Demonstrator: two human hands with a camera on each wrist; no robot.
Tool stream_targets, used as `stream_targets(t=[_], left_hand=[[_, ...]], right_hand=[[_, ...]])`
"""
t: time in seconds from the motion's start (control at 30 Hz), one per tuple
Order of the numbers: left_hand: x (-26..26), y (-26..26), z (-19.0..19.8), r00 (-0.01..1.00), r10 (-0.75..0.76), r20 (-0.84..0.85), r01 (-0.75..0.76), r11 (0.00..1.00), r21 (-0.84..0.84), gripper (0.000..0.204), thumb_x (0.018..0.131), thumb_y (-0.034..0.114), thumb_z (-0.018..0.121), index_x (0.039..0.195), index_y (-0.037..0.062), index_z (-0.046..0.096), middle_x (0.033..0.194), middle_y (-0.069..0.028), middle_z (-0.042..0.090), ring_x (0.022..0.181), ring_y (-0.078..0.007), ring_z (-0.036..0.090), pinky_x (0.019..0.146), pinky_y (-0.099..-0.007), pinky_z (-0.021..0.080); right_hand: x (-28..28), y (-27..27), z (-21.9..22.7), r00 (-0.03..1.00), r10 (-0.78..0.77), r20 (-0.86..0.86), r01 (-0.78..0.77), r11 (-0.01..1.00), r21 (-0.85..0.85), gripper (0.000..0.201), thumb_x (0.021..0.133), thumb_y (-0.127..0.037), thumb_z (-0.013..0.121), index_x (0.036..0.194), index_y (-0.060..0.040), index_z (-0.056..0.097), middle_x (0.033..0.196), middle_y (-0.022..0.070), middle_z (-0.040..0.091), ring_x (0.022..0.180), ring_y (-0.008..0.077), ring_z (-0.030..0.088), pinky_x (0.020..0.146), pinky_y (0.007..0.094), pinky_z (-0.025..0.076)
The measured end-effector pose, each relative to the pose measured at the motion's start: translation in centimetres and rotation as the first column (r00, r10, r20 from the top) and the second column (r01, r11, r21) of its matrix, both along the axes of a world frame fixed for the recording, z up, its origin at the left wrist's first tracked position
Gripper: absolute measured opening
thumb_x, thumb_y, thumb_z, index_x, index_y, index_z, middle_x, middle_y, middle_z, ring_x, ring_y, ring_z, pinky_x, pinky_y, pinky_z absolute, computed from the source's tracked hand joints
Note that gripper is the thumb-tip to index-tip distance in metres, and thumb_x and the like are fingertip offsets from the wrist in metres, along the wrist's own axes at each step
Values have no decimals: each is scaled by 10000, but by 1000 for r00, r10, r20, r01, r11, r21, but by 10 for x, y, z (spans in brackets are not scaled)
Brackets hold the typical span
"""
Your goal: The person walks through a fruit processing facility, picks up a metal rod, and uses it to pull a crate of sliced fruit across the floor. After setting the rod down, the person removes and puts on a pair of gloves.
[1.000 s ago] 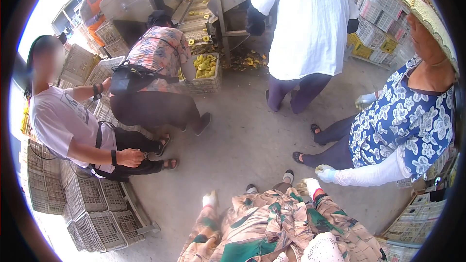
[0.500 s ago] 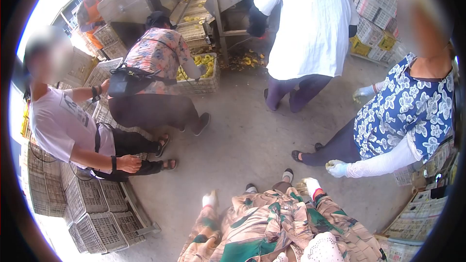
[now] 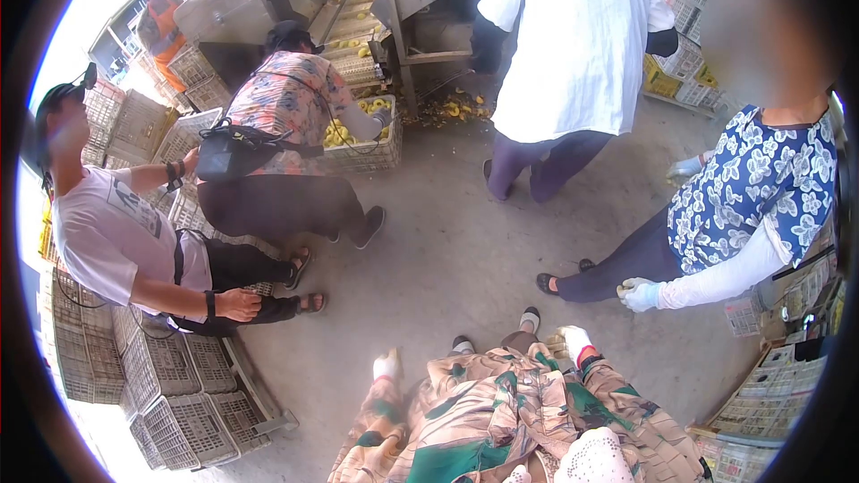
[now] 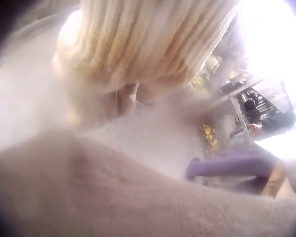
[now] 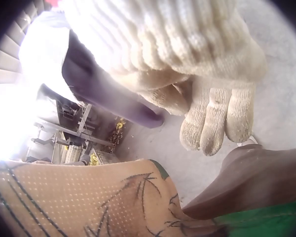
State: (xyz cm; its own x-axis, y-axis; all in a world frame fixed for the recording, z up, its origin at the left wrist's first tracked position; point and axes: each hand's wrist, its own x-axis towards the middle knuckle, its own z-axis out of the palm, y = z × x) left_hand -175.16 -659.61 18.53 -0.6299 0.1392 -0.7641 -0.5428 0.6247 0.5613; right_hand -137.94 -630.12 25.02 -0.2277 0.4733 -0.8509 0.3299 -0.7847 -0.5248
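Observation:
In a pale knitted glove, my left hand point(image 3: 386, 365) hangs beside the camouflage-patterned clothing point(image 3: 474, 402), away from any object. Its glove point(image 4: 143, 44) fills the top of the left wrist view, the fingers blurred and nothing visible in them. My right hand point(image 3: 573, 342), gloved too, hangs at the other side, near the clothing. The right wrist view shows this glove point(image 5: 177, 44) with fingers point(image 5: 214, 121) loosely bent and holding nothing. Concrete floor point(image 3: 429, 250) lies beyond both hands.
A person in blue floral top point(image 3: 752, 188) stands at right, one in white shirt point(image 3: 573, 45) ahead. At left are a person in pale shirt point(image 3: 116, 224) and one bending over a crate point(image 3: 367, 156) of yellow fruit. Stacked crates point(image 3: 183, 429) flank the floor; a conveyor point(image 3: 353, 36) stands behind.
My hands hang as before. The blue-topped person has shifted slightly right, their near hand too. The white-shirted person's arm at right has swung outward. The bending person's hand has moved within the fruit crate.

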Motion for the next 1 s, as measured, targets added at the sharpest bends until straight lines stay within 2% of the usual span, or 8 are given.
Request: stream_targets(t=[0.1,0.2,0.6,0.7,0.9,1.0], left_hand=[[-1,-1,5,1000,6,-12,-6,1000,-4,247,853,259,511,750,36,528,538,-43,459,401,-166,441,351,-316,343],[-3,0,10,1000,26,-2,-26,1000,-3,243,853,260,512,753,38,527,545,-42,464,405,-165,443,353,-316,342],[-21,4,6,1000,-18,5,18,1000,-17,243,851,262,500,741,47,529,544,-36,456,412,-160,439,360,-313,337],[-23,6,3,1000,-30,-3,30,999,-17,244,853,262,499,741,47,529,544,-37,456,413,-161,439,361,-315,338],[-21,19,6,999,-9,-33,8,1000,-18,275,862,285,512,743,37,534,543,-44,470,408,-169,450,356,-319,346],[-20,27,9,1000,8,-12,-8,1000,-3,279,858,283,516,744,29,535,543,-46,474,406,-171,456,352,-319,351]], right_hand=[[-3,-2,-6,1000,20,3,-20,1000,-20,268,880,-239,465,1070,-59,520,953,172,668,751,303,656,613,402,500],[-6,-2,-4,999,35,-3,-35,999,-19,267,881,-214,474,1059,-19,514,980,197,644,826,336,650,690,435,526],[-21,1,-17,1000,1,-21,-1,1000,-7,256,875,-195,490,1077,-38,494,973,204,641,797,343,654,656,445,529],[-26,3,-15,1000,10,-9,-10,1000,4,255,881,-231,462,1046,-55,542,932,154,674,732,294,658,604,394,497],[-30,20,-10,999,33,-9,-33,999,-1,270,881,-245,466,1021,-37,569,916,156,675,711,290,660,591,393,504],[-26,36,-22,999,42,-29,-44,998,-53,236,890,-188,465,1046,-16,510,967,214,639,786,338,655,650,427,533]])
